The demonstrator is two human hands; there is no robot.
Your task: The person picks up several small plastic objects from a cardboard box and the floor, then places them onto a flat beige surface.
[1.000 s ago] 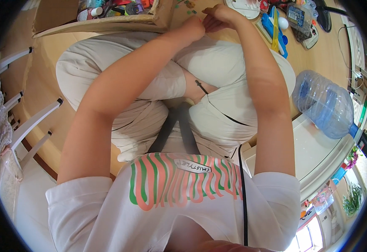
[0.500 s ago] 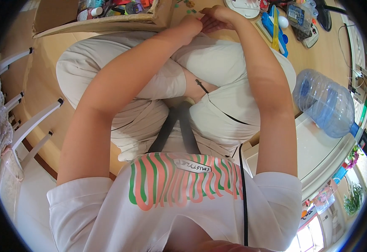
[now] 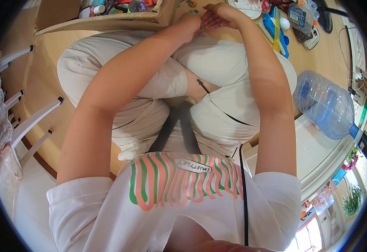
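Note:
My left hand (image 3: 190,26) and my right hand (image 3: 222,16) meet at the far side of my crossed legs, fingertips touching or nearly so. The fingers of my left hand are mostly hidden behind the back of the hand. A tiny green piece (image 3: 202,27) shows at its fingertips; whether it is gripped, I cannot tell. My right hand has its fingers stretched out toward the left one, and nothing shows wrapped in them. Just beyond my left hand, small green bits (image 3: 194,11) and a brownish-orange piece (image 3: 192,3) lie on the floor.
An open cardboard box (image 3: 103,22) of small colourful items stands far left. Far right are a white round-cornered object (image 3: 247,7), a blue-and-yellow toy (image 3: 273,31), a white ball (image 3: 284,23) and a clear bag (image 3: 300,17). A large water bottle (image 3: 324,103) lies right; white chair legs (image 3: 36,122) stand left.
Both hands have shifted slightly, and the right fingers have changed pose a little beside the left hand. A tiny green piece now shows at the left fingertips.

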